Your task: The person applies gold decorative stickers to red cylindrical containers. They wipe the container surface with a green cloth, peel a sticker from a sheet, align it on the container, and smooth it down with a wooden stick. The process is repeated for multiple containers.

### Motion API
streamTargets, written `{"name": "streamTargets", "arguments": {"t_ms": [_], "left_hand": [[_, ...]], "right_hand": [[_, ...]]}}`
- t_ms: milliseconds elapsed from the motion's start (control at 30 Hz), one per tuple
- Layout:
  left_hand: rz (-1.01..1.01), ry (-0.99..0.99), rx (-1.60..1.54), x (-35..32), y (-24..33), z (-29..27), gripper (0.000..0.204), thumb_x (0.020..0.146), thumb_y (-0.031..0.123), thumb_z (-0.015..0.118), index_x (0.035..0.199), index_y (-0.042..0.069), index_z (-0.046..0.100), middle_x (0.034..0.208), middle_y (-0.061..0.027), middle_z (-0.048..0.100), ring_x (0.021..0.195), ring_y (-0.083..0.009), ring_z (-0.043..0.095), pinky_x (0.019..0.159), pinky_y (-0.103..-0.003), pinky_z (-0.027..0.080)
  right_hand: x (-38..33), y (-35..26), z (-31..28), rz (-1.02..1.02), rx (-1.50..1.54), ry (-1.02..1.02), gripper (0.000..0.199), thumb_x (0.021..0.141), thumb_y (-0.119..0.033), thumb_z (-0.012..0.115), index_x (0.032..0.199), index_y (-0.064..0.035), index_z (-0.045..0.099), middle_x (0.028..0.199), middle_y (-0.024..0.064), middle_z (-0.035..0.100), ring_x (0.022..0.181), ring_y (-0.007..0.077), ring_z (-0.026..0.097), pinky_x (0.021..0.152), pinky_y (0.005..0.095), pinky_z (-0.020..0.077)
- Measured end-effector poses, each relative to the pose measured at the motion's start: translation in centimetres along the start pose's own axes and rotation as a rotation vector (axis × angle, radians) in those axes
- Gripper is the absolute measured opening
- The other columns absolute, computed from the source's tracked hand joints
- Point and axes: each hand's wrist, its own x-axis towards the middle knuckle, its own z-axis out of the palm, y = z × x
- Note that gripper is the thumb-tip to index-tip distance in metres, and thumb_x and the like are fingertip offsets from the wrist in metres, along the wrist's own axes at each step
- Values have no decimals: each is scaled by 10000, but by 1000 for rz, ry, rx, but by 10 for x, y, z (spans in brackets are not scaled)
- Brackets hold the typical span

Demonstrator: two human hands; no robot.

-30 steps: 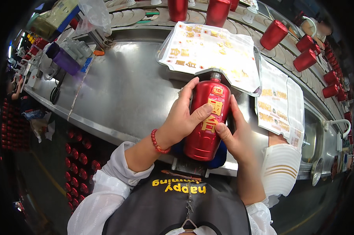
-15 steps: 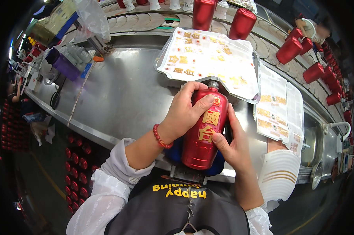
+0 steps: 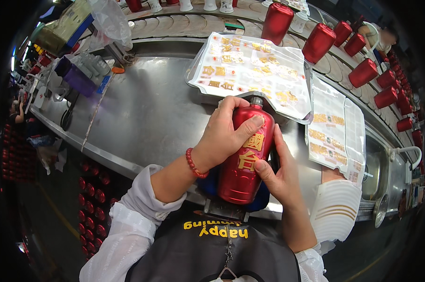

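Observation:
A glossy red bottle (image 3: 240, 181) with raised gold characters lies tilted in front of me, its short grey neck pointing away. My left hand (image 3: 226, 127) wraps its upper left side, the thumb pressing on the front near the shoulder, over the topmost gold mark. Along the right side my right hand (image 3: 283, 171) grips it, thumb on the front beside the lower character. Under the bottle's base shows a blue support (image 3: 260, 199) on a dark metal holder. Just beyond the neck, a tray holds a white sheet of gold stickers (image 3: 250, 66).
More sticker sheets (image 3: 332, 127) lie to the right, beside a white stack (image 3: 337, 207). A conveyor (image 3: 175, 27) with red bottles (image 3: 319, 43) curves behind. A purple bottle (image 3: 76, 77) stands on the steel table (image 3: 142, 103) at left; a sink (image 3: 374, 155) is at right.
Red bottles on the conveyor have shifted to the right. My left thumb has slid slightly up and right across the bottle's front; both hands keep their hold.

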Motion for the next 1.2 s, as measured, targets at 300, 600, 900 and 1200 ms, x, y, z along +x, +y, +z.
{"name": "streamTargets", "arguments": {"t_ms": [300, 600, 900, 1200], "left_hand": [[2, 36, -127, 1, -5, 2, 461, 908, 350, 730, 1127, -19, 561, 1032, -164, 660, 948, -240, 647, 859, -357, 516], [154, 173, -159, -7, -9, 5, 384, 962, 314, 659, 1172, 0, 592, 1032, -148, 661, 998, -286, 613, 922, -377, 484], [833, -160, 617, -27, 19, -34, 442, 988, 456, 548, 1191, 113, 738, 875, -21, 722, 1075, -260, 525, 952, -389, 448], [884, -154, 571, -12, 12, -38, 502, 1012, 530, 445, 1232, 177, 727, 937, 22, 718, 1028, -236, 496, 925, -419, 386]], "right_hand": [[1, 0, -1, -8, -41, -5, 894, 888, -343, 761, 1500, 116, 298, 1403, 278, 506, 1310, 325, 517, 1094, 386, 395], [0, 0, -6, -24, -144, -24, 892, 881, -367, 764, 1499, 98, 319, 1384, 277, 525, 1273, 325, 548, 1050, 384, 434], [104, -76, -44, -418, -492, -392, 261, 879, -130, 709, 1099, -34, 608, 879, 163, 699, 730, 310, 700, 639, 361, 540], [157, -42, -48, -207, -425, -244, 215, 872, -174, 726, 980, -4, 649, 775, 102, 685, 685, 164, 643, 661, 306, 522]]}}
